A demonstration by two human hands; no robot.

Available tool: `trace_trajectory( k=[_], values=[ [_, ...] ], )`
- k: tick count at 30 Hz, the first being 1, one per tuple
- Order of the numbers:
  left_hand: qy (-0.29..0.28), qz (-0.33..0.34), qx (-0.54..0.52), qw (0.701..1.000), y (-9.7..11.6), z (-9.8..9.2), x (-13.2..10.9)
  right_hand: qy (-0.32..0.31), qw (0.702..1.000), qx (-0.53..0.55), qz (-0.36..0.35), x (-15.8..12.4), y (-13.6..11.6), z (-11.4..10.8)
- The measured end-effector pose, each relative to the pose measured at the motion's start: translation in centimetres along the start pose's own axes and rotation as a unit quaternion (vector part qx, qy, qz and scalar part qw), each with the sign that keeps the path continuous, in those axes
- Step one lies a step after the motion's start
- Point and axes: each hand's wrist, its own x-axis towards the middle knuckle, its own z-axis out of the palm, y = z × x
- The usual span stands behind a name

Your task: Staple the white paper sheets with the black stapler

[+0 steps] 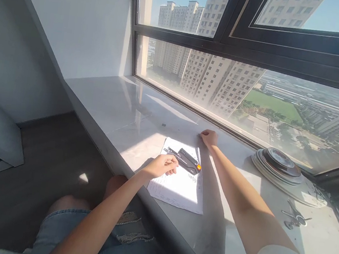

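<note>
Hidden: the right hand (208,138) curls down at the far corner of the paper sheet (180,185); whether it pinches it cannot be told.
Left hand (162,166): loosely curled on the sheet, grip unclear.
Stapler (188,160): lies on the sheet, just beyond the left fingers.
Surface: pale sunlit sill (113,102), with plates (277,165) and keys (294,216) at the right.
Room: white wall, dark floor, black-framed window (262,51).

Glossy stone sill (122,103), matt white paper (180,185), faded frayed denim (128,239).

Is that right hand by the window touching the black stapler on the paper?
Apart. The head view shows the right hand at the far corner of the paper, with bare sheet visible between it and the stapler.
</note>
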Motion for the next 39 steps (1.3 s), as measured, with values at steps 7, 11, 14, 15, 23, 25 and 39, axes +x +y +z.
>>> trace_trajectory(
  k=[7,11,14,15,23,25,39],
  values=[
    [0.127,0.086,-0.045,0.987,1.0,-1.1,-0.1,0.036,0.998,0.038,0.023,-4.7,1.1,-2.1],
    [0.25,0.096,0.074,0.961,0.9,-5.9,3.7,0.018,1.0,0.01,-0.008,-10.7,4.0,-4.3],
    [0.298,0.004,0.254,0.92,0.7,-9.9,8.3,0.014,0.999,-0.006,-0.043,-13.7,5.0,-5.3],
    [0.287,0.013,0.309,0.907,0.6,-10.8,9.9,0.015,0.998,-0.013,-0.059,-14.2,5.0,-5.4],
    [0.18,0.015,0.485,0.856,-1.3,-12.0,15.2,0.014,0.985,-0.056,-0.162,-14.2,3.5,-4.1],
    [0.18,0.018,0.483,0.856,-1.9,-12.1,15.0,0.003,0.985,-0.056,-0.163,-14.4,3.4,-4.2],
    [0.227,0.095,0.355,0.902,-2.1,-12.4,14.3,-0.161,0.902,-0.096,-0.389,-18.5,0.5,-4.3]
  ],
)
